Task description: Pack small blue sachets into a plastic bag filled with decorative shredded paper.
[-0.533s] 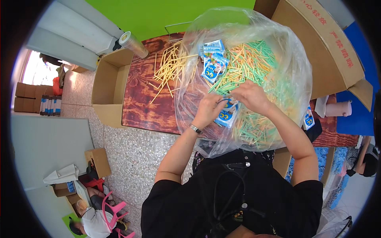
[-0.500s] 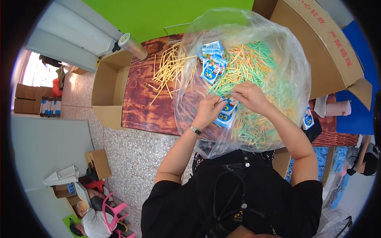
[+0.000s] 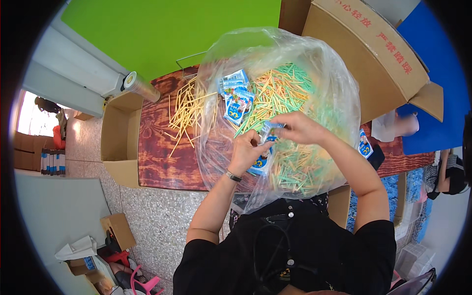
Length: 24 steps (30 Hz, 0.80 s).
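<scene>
My left hand [image 3: 246,151], with a watch on its wrist, pinches one edge of a small blue-and-white packet [image 3: 268,131]. My right hand [image 3: 300,129] grips the packet's other side, fingers closed. Under my left fingers lies another such packet [image 3: 260,166]. Both hands are over a large clear plastic bag [image 3: 223,49], spread on the table and filled with thin green, orange and cream sticks [image 3: 278,91]. Several more blue-and-white packets [image 3: 238,103] lie in a heap just beyond my left hand.
Pale yellow sticks [image 3: 187,105] are scattered on the red-brown wooden table [image 3: 164,169] at left. A lidded clear canister [image 3: 142,87] and an open cardboard box [image 3: 120,128] stand at its left end. A large carton [image 3: 366,64] is at right, near another packet [image 3: 364,145].
My hands have lifted a packet between them and turned it, the right hand now slightly above the left. The whole view has shifted, so the table appears lower and further left.
</scene>
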### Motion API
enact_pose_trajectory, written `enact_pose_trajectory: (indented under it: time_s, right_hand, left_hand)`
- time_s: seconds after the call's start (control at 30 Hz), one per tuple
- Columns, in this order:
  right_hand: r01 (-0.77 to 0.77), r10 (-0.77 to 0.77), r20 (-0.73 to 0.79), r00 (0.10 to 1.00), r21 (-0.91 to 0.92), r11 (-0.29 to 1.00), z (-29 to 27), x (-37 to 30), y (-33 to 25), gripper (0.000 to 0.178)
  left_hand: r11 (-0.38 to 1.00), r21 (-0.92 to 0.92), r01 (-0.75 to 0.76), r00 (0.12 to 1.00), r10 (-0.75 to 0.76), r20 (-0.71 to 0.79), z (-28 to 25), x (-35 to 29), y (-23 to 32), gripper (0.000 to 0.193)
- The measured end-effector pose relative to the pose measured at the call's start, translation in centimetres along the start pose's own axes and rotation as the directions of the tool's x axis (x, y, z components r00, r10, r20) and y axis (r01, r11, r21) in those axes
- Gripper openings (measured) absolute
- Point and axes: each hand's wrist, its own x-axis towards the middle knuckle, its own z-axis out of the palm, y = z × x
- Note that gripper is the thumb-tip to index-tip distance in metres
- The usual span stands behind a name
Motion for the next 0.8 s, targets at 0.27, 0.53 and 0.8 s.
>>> enact_pose_trajectory:
  time_s: [0.27,0.53,0.8]
  right_hand:
    - [-0.473,0.315,-0.353,0.881,-0.646,0.599,-9.7,0.4,9.9,0.021]
    - [-0.308,0.593,-0.052,0.803,-0.889,0.339,-12.1,-3.0,12.6,0.015]
    - [-0.529,0.645,-0.106,0.757,-0.679,0.509,-11.5,-2.0,12.3,0.031]
  left_hand:
    - [0.995,-0.102,-0.004,1.0,0.006,0.023,0.5,0.2,-0.1,0.037]
    - [0.993,-0.112,-0.032,0.998,0.038,0.048,0.4,0.3,-0.2,0.041]
    - [0.943,-0.317,0.106,0.991,-0.074,0.109,0.7,0.1,-0.1,0.032]
